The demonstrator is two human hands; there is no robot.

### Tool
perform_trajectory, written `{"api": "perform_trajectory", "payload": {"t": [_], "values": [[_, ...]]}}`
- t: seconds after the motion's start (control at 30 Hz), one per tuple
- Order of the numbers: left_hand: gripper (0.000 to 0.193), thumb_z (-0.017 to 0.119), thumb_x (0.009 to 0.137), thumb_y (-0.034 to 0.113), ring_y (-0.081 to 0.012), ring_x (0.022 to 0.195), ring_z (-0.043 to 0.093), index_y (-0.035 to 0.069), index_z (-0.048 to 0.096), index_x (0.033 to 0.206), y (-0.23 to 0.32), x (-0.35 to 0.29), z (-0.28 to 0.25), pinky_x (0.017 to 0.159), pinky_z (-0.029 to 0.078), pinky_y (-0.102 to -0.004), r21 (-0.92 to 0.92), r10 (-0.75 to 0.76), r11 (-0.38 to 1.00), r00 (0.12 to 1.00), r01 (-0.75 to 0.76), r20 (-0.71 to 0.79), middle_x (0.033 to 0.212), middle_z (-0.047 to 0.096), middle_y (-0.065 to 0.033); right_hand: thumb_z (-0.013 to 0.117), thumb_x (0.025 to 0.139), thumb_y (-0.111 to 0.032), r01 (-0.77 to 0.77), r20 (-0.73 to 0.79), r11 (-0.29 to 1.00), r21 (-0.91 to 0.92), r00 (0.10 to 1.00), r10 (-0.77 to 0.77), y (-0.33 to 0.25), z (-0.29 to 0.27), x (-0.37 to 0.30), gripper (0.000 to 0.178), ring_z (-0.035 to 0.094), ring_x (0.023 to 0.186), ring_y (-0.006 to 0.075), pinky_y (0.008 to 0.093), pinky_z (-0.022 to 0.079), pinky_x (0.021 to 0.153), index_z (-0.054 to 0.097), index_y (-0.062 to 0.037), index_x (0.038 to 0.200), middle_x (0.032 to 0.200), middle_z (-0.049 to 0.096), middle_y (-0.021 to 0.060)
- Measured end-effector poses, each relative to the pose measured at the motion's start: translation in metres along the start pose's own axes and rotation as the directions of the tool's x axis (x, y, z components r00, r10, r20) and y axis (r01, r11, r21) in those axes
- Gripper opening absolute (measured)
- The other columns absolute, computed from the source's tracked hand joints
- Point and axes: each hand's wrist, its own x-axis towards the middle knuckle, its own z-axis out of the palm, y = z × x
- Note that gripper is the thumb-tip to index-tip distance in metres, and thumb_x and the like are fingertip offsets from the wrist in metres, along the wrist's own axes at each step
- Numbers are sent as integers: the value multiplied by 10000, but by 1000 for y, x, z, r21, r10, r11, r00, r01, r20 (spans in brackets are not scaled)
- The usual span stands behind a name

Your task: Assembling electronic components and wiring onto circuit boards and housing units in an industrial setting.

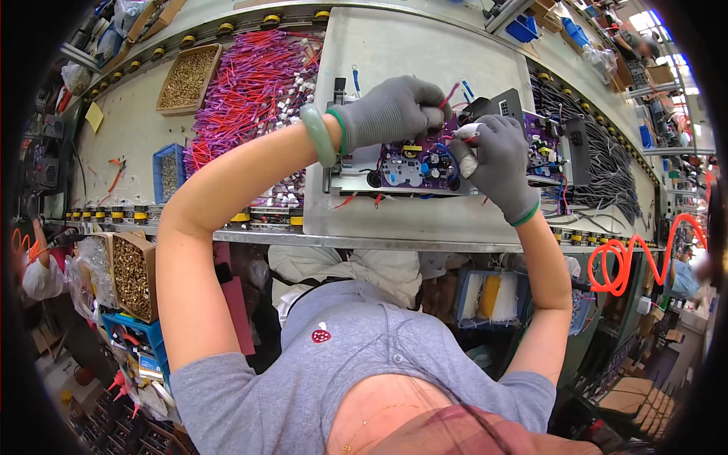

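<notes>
A purple circuit board [413, 168] with blue and yellow components lies in a metal chassis on the bench in front of me. My left hand [398, 110], in a grey glove, reaches over the board's far side. Its thumb and fingers pinch a red-purple wire [453, 94], whose end sticks up. My right hand [494, 155], gloved too and with white wrapping on some fingertips, is closed above the board's right part. A short bit of red wire [471, 139] shows at its fingertips; the rest is hidden. Two blue-tipped wires [468, 89] stand beyond the hands.
Left of the chassis lies a big heap of red and purple wires [243, 98] with white connectors. A box of small brass parts [188, 79] and a blue bin [168, 173] stand beside it. Black cables [607, 163] are piled at right, near a coiled orange hose [618, 265].
</notes>
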Motion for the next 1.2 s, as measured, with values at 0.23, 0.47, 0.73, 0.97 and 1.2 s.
{"api": "perform_trajectory", "payload": {"t": [0.23,0.47,0.73,0.97,1.2], "values": [[310,588,919,300,-378,913,671,82,702,1108,-7,1,8,841,524,-451,518,251,831,968,-200,-28,957,708,-189,768,723,-123,-5,30,1000,27,1000,4,0,-2,2,120,616,715,253,384,457,711,658,-119,771,712,594,41],[279,584,923,298,-359,913,679,117,695,1105,-2,-3,7,832,525,-453,533,166,834,986,-139,-2,951,718,-163,760,732,-117,7,17,999,44,1000,-8,-1,0,5,114,610,712,251,375,455,709,656,-125,777,710,593,35],[214,629,861,243,-405,794,666,103,712,1000,-8,0,7,733,530,-474,520,272,814,961,-258,51,833,685,-199,756,713,-149,107,274,981,162,950,-149,13,-3,12,202,613,877,297,421,459,772,623,-145,865,872,613,65],[176,720,813,147,-352,813,664,117,738,986,-1,-7,9,736,528,-431,583,267,778,963,-236,34,910,662,-159,699,747,-180,225,521,973,-52,837,-166,25,-9,28,111,620,918,251,401,476,836,624,-133,814,904,621,41],[174,703,830,232,-378,814,665,112,724,955,-1,-7,11,737,538,-459,660,224,723,973,-204,55,953,663,-167,624,769,-184,310,355,934,-176,905,-233,0,-3,16,66,594,899,243,404,470,850,613,-124,795,863,594,45]]}}
